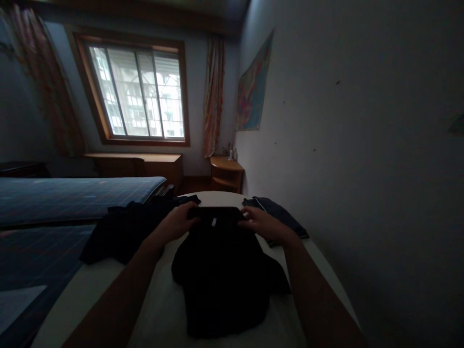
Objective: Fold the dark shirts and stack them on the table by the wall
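Observation:
A black shirt [224,275] lies on the pale round-edged table [159,299] in front of me. Its top edge is stretched straight between my two hands, and a small white label shows just below that edge. My left hand [179,222] pinches the top edge at its left end. At the right end, my right hand [255,221] grips the same edge between thumb and fingers. A sleeve-like part sticks out to the right, near my right forearm. The folds of the dark cloth are too dim to make out.
Dark clothing [123,229] is spread at the table's left side. Another dark garment with white trim [281,215] lies beyond my right hand. A bed with a blue checked cover [72,198] stands left, a white wall [344,193] right. Behind are a desk [165,162] and a corner shelf [228,164].

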`<state>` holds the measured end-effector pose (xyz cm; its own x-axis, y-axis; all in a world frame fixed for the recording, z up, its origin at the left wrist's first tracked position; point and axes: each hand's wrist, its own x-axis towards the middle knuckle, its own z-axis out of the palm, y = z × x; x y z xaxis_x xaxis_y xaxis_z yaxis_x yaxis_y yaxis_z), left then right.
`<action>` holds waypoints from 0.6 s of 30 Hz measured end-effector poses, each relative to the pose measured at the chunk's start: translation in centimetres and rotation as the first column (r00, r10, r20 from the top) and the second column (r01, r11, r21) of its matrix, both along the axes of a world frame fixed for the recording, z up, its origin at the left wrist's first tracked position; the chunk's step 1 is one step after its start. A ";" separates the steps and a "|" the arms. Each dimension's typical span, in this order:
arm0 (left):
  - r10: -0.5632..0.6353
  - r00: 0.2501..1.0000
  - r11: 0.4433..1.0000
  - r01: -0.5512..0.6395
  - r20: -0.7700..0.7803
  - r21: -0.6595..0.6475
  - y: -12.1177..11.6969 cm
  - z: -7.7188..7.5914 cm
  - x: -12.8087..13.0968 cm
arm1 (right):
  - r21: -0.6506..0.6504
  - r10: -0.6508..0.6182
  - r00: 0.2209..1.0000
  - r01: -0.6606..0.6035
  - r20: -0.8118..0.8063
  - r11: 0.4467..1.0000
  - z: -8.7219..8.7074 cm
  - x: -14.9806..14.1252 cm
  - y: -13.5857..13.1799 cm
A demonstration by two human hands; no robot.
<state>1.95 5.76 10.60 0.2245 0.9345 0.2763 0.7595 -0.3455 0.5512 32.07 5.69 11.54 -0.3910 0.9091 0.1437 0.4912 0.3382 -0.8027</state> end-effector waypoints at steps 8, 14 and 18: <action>0.039 0.999 0.938 -0.040 -0.010 -0.345 0.4 -2.1 1.5 | 0.004 -0.218 0.960 0.222 -0.175 0.975 -2.6 -1.3 2.9; -0.174 0.943 0.873 0.013 -0.285 -0.488 -1.0 -2.1 0.8 | -0.221 0.088 0.968 -0.035 0.235 0.975 -2.8 0.2 1.2; -0.099 0.880 0.933 -0.080 -0.465 -0.351 -0.8 -2.4 0.6 | -0.235 0.191 0.879 -0.093 0.437 0.967 -2.6 -0.1 0.8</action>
